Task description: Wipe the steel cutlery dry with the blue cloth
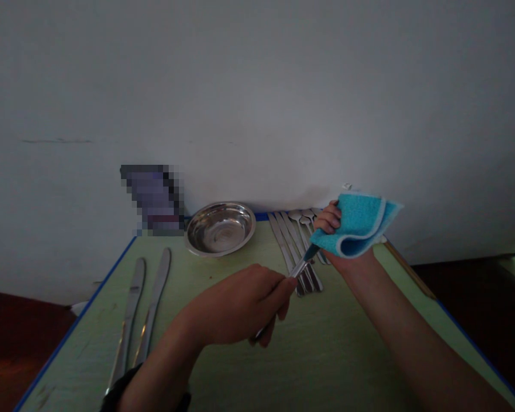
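Note:
My left hand is closed around the handle of a table knife, held at a slant above the middle of the table. The far part of its blade goes under a folded blue cloth with a white edge. Gripping that cloth, my right hand is wrapped around it near the blade; part of the hand is hidden behind the cloth. Below and behind the held knife lie several table knives and spoons side by side, partly covered by my hands.
Two table knives lie on the left side of the green table. A round steel bowl stands at the back edge. Left of it a blurred-out upright object leans near the wall.

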`<state>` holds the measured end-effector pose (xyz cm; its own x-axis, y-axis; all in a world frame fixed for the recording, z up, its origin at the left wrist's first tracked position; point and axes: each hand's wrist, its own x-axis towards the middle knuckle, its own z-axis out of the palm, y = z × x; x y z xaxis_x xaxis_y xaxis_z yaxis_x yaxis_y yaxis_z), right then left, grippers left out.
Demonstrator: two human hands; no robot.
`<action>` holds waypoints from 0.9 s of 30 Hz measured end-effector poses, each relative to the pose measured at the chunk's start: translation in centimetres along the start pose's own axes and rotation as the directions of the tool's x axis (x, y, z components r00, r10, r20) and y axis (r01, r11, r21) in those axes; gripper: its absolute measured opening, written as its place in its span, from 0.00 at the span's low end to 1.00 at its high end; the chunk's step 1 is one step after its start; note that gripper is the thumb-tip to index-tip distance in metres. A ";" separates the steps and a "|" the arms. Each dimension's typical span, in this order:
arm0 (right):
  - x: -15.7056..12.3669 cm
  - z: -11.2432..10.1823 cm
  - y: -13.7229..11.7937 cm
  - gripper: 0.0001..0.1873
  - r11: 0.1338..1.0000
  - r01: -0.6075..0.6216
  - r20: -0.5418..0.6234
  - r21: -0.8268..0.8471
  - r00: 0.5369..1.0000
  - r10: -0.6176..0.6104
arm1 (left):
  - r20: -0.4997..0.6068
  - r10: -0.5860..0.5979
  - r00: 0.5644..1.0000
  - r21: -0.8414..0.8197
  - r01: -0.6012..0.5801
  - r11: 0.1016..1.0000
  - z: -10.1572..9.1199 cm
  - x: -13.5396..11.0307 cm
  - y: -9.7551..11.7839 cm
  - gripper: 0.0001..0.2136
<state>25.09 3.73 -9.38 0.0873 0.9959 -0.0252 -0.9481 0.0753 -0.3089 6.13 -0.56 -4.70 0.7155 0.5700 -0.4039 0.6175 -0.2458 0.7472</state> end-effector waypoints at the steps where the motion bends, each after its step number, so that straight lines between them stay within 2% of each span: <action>1: -0.1 -0.1 0.4 0.16 1.000 0.002 0.005 -0.008 1.000 -0.002 | -0.027 -0.006 1.000 0.001 0.006 1.000 0.1 0.1 0.0 0.22; 5: -0.9 0.0 2.3 0.14 0.999 -0.038 -0.007 -0.029 0.999 0.038 | -0.091 -0.030 0.995 -0.027 0.028 0.999 0.5 0.6 0.0 0.22; 10: -1.4 0.3 3.4 0.14 0.996 -0.093 0.023 0.006 0.995 0.092 | -0.085 -0.013 0.996 -0.061 0.008 0.998 0.8 1.1 -0.4 0.23; 12: -1.3 0.4 3.1 0.14 0.995 -0.103 0.036 0.001 0.994 0.102 | -0.052 -0.022 0.998 -0.103 0.017 0.995 0.8 1.1 -0.3 0.24; 17: -0.2 -0.2 1.7 0.10 0.997 -0.063 0.071 -0.040 0.995 0.066 | 0.138 -0.044 0.989 -0.237 0.076 0.968 0.5 0.6 -0.1 0.22; 21: 0.7 -0.8 0.6 0.11 0.993 -0.065 0.134 -0.102 0.988 0.078 | 0.200 -0.042 0.979 -0.234 0.089 0.968 0.1 0.1 0.0 0.21; 24: 0.7 -1.0 0.3 0.11 0.991 -0.036 0.182 -0.133 0.982 0.060 | 0.174 -0.022 0.984 -0.216 0.060 0.975 0.0 -0.1 0.1 0.20; 27: 0.3 -1.3 0.8 0.10 0.994 0.004 0.181 -0.108 0.983 0.016 | 0.062 0.016 0.998 -0.117 -0.008 0.993 0.2 0.1 0.3 0.20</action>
<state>24.79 3.98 -10.86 0.0153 0.9896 0.1428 -0.9093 0.0731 -0.4097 6.43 -0.73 -4.67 0.7440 0.5165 -0.4238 0.5688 -0.1568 0.8074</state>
